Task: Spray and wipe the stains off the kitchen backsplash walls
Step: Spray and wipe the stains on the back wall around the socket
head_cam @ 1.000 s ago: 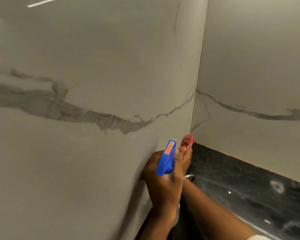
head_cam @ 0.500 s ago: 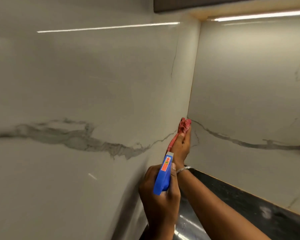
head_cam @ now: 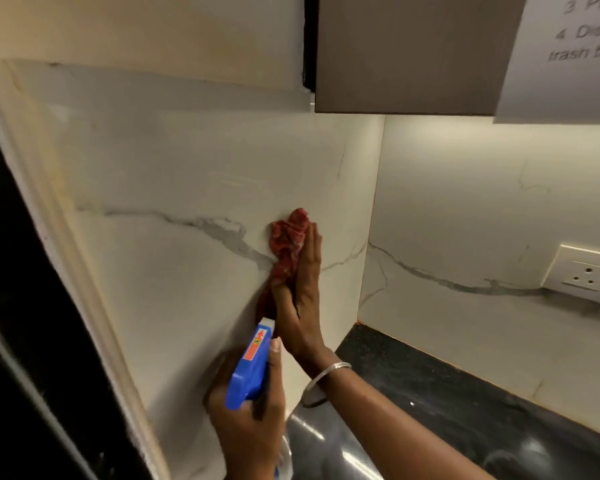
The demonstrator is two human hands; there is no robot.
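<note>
My right hand (head_cam: pixel 300 296) presses a crumpled red cloth (head_cam: pixel 286 242) flat against the left backsplash wall (head_cam: pixel 174 265), on the grey marble vein, a little left of the corner. My left hand (head_cam: pixel 250 427) sits lower and nearer, wrapped around the blue head of a spray bottle (head_cam: pixel 252 367) whose nozzle points up toward the wall; the bottle's body is mostly hidden under the hand. A second marble wall (head_cam: pixel 471 209) runs off to the right from the corner. I see no distinct stain.
A dark glossy countertop (head_cam: pixel 430 403) lies below the walls. A brown upper cabinet (head_cam: pixel 413 53) hangs overhead with a printed paper notice (head_cam: pixel 568 46) on it. A white wall socket (head_cam: pixel 584 273) sits on the right wall. A dark edge (head_cam: pixel 14 306) borders the left.
My right hand has carried the red cloth up and to the left, out of the corner and onto the left wall's vein. The view has tilted upward, showing the cabinet and socket.
</note>
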